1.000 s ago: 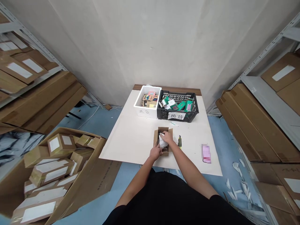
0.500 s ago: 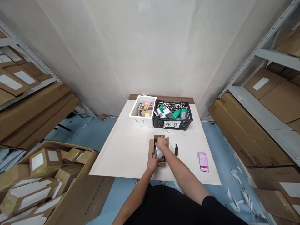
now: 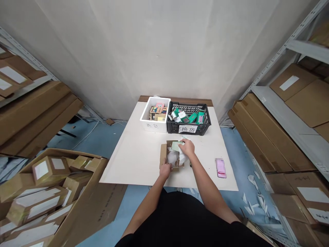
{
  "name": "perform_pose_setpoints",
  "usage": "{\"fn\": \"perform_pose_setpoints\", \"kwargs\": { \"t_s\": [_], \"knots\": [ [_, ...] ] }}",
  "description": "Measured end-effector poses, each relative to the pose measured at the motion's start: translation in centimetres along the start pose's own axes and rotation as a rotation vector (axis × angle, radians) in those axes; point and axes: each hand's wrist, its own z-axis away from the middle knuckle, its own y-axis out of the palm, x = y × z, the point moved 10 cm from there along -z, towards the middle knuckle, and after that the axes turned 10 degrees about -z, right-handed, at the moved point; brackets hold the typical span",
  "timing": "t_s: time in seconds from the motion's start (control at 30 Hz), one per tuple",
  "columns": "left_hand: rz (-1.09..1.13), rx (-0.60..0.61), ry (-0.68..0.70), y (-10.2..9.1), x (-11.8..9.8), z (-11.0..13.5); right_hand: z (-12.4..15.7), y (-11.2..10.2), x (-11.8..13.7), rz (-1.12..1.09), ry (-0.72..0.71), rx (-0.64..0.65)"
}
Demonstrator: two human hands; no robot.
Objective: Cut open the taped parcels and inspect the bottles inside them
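Note:
A small open cardboard box stands on the white-covered table in front of me, its flaps up. My left hand grips its near left edge. Over the box's far right side, my right hand pinches a flat pale green piece. White plastic wrapping hangs below those fingers, partly hidden by the hand. More whitish, translucent wrapping fills the box, and what it covers cannot be made out.
Behind stand a white bin with small packages and a black crate with green boxes. A pink phone-like object lies right. A large carton of parcels is at left. Shelves flank the table.
My right hand has come up out of the box and moved right, bringing the pale green piece and white wrapping. My left hand stays on the box. The view has shifted slightly.

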Motion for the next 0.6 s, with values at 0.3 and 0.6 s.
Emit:
{"fn": "perform_pose_setpoints", "kwargs": {
  "t_s": [0.3,0.6],
  "knots": [
    [-0.138,-0.096,-0.055,-3.3,8.6,1.7,-2.5,-1.4,-3.7,0.016,0.117,0.041],
    [-0.120,-0.219,-0.033,-5.7,11.3,3.6,-0.6,11.3,-5.7,-0.005,0.244,0.296]
  ]
}}
